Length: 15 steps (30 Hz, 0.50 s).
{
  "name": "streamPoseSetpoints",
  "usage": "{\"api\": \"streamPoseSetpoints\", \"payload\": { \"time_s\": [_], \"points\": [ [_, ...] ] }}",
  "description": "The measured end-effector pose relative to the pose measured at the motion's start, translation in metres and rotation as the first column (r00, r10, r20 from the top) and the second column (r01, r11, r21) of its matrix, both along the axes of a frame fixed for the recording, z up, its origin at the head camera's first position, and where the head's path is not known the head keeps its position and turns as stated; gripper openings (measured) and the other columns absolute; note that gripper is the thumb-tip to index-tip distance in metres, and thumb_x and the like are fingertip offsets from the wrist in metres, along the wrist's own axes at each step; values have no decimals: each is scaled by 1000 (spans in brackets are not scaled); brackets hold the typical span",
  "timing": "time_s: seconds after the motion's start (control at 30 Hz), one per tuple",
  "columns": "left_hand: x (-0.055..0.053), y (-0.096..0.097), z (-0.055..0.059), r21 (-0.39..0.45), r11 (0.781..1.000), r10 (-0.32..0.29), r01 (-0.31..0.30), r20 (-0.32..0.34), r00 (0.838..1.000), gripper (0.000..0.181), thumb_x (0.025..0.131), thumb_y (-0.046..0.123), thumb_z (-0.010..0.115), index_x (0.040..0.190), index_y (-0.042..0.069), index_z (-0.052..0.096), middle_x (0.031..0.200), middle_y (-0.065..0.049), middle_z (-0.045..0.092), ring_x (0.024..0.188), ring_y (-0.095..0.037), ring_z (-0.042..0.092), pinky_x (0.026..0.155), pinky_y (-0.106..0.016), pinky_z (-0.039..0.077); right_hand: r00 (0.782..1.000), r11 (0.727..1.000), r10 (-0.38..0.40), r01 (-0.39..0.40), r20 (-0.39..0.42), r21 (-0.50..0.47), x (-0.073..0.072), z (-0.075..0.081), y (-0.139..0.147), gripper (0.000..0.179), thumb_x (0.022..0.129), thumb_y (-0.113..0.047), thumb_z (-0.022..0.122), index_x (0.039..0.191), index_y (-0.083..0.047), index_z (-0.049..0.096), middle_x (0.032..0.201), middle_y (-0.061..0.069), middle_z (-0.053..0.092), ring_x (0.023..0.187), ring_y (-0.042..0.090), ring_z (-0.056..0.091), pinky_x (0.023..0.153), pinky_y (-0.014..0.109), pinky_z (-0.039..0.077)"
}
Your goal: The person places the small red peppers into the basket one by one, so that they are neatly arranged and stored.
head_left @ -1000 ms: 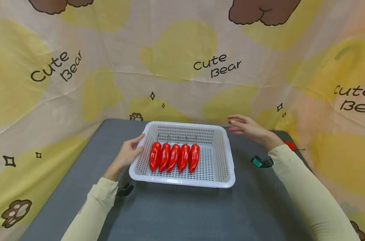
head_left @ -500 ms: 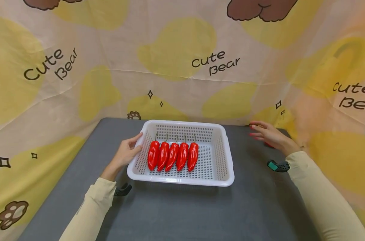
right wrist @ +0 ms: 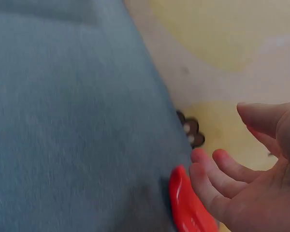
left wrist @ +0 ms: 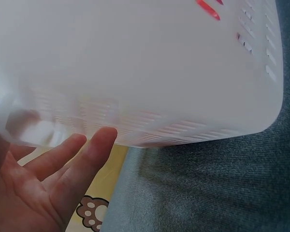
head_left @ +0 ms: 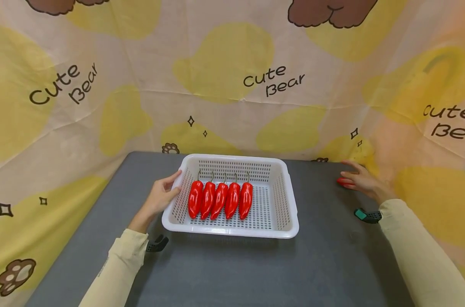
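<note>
A white slotted plastic basket (head_left: 232,232) stands in the middle of the grey table. Several red chili peppers (head_left: 220,200) lie side by side in its left part, green stems toward the back. My left hand (head_left: 160,197) holds the basket's left rim, and its fingers show against the outer wall in the left wrist view. Over another red pepper (right wrist: 188,203) at the table's far right corner hovers my right hand (head_left: 364,181). Its fingers are spread and slightly bent, fingertips close beside that pepper. Part of this pepper is hidden behind the hand in the head view.
A fabric backdrop with bear prints (head_left: 240,123) hangs along the back and both sides of the grey table (head_left: 232,273). The lone pepper lies near the table edge, close to the cloth. A dark band with a green part (head_left: 366,215) sits at the right wrist.
My right hand has moved right, away from beside the basket, and down to the lone pepper. The left hand keeps its place on the basket's rim.
</note>
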<state>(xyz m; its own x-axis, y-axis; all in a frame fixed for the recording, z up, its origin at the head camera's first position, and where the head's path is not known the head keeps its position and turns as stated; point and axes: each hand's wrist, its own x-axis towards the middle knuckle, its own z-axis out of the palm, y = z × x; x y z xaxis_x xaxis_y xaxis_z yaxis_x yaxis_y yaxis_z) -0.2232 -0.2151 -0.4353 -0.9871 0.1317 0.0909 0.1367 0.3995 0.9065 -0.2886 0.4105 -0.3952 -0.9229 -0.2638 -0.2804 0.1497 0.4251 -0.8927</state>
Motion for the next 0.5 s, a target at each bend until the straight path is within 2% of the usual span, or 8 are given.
{"api": "streamPoseSetpoints", "payload": {
  "time_s": [0.1, 0.17, 0.23, 0.3, 0.37, 0.5],
  "points": [
    [0, 0, 2, 15, 1000, -3, 3, -4, 1000, 59, 100, 6, 55, 156, 4, 36, 149, -32, 49, 117, -48, 64, 80, -41, 64, 1000, 999, -10, 10, -7, 43, 2, -4, 10, 73, 109, -30, 41, 162, -5, -2, 161, 40, 8, 104, -5, 59, 92, 18, 53],
    [0, -1, 3, 15, 1000, 1, -1, -2, 1000, 59, 100, 5, 54, 156, 5, 37, 149, -31, 48, 120, -48, 62, 81, -41, 64, 1000, 998, -20, 20, 2, 65, 4, -7, 16, 73, 109, -29, 41, 162, -5, -1, 161, 39, 6, 120, 14, 60, 104, 32, 53],
    [0, -1, 3, 13, 1000, 6, -6, 0, 1000, 59, 100, 5, 54, 156, 5, 37, 150, -31, 48, 122, -48, 61, 82, -40, 64, 999, 996, -36, 34, 22, 85, 6, -9, 21, 72, 109, -28, 41, 162, -4, -2, 162, 38, 2, 137, 39, 47, 115, 49, 45],
    [1, -1, 2, 8, 1000, 8, -9, 3, 1000, 59, 100, 5, 54, 156, 6, 37, 150, -31, 48, 123, -48, 61, 82, -40, 64, 998, 993, -50, 45, 43, 106, 8, -12, 26, 72, 109, -26, 39, 160, -2, -5, 162, 39, -1, 145, 56, 25, 119, 62, 32],
    [1, 0, 1, 10, 1000, 10, -10, 8, 1000, 59, 100, 5, 54, 156, 6, 37, 150, -31, 48, 123, -47, 61, 83, -40, 64, 997, 989, -56, 48, 56, 138, 11, -14, 30, 72, 110, -25, 37, 159, 0, -8, 161, 40, -3, 145, 62, 15, 118, 65, 26],
    [1, 1, 1, 17, 1000, 10, -10, 7, 1000, 59, 100, 5, 55, 156, 6, 37, 150, -30, 48, 125, -47, 60, 86, -40, 63, 993, 980, -77, 59, 87, 192, 15, -20, 36, 72, 110, -26, 36, 159, -2, -12, 161, 40, -6, 146, 60, 15, 118, 64, 27]
  ]
}}
